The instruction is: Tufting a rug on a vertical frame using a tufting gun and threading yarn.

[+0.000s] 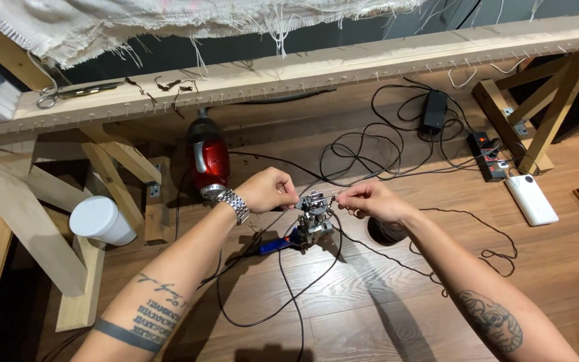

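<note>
Tufting gun [311, 224] in metal and blue is held up between the two hands above the wooden floor [383, 308], roughly at the middle of the view, with its blue handle pointing down and to the left; its metal head is gripped by the left hand [267, 190], whose fingers are curled closed on the upper part of the tool; a steel wristwatch [234, 204] is worn on that wrist. The right hand [370, 200] is set just beside the head of the gun, its fingertips pinched narrowly together on something fine at the tool's top; whether a thread is caught there cannot be told. A black cable [283, 288] is seen hanging from the gun in a loop over the floor. A dark spool [384, 231] is partly hidden behind the right wrist, and dark yarn [497, 251] is trailed from that area across the boards to the right. Beyond the hands, a red vacuum cleaner [208, 159] is laid on the floor under a long wooden frame [343, 64]; frayed pale cloth [169, 20] is hung above it, and scissors [51, 97] are rested on the beam at the left. A white cup [100, 220] is stood by the frame's leg; a power strip [487, 155] and a white power bank [531, 199] are placed at the right.
</note>
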